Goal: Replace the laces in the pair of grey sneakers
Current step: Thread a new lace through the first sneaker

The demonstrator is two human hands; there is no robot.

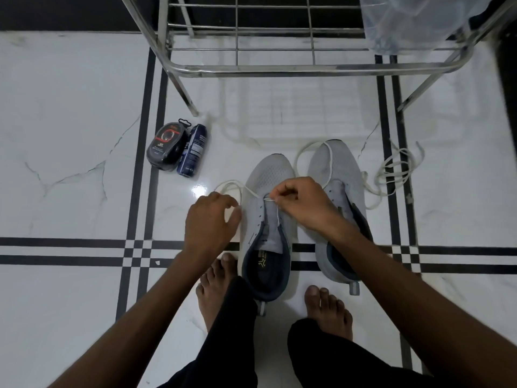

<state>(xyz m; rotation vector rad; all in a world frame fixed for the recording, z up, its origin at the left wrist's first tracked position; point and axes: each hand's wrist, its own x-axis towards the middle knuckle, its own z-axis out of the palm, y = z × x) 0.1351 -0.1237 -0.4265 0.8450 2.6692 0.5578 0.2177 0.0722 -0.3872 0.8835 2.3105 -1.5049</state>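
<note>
1. Right hand [303, 204]: fingers curled, thumb and forefinger pinching the thin white lace [270, 199] where it crosses the lowest eyelets of the left grey mesh sneaker [267, 219]. Judged: the pinch sits at the eyelet so the lace end can be fed or drawn snug there.
2. Left hand [212, 219]: fingers loosely curled beside the sneaker's outer edge, close on the lace's free run, which loops over the floor to that side. Whether it actually grips the lace I cannot tell. Likely purpose: tension and slack control.
3. Lacing progress, judged: only the first crossing near the toe is in; the upper eyelets stand bare. Early stage.
4. Second grey mesh sneaker [337, 197]: just beside the first, parallel, toes pointing away. A white lace trails over its toe; eyelets look unthreaded.
5. Loose tangled white lace [391, 175]: on the floor right of the pair, set apart, possibly a removed one.
6. White marble-look tiled floor [70, 121] carries everything; bare feet stand at the heels.
7. Black oval shoe-polish case [166, 145] and dark blue spray can [193, 149] lie touching, well left.
8. Steel tube rack [279, 68] stands beyond.
</note>
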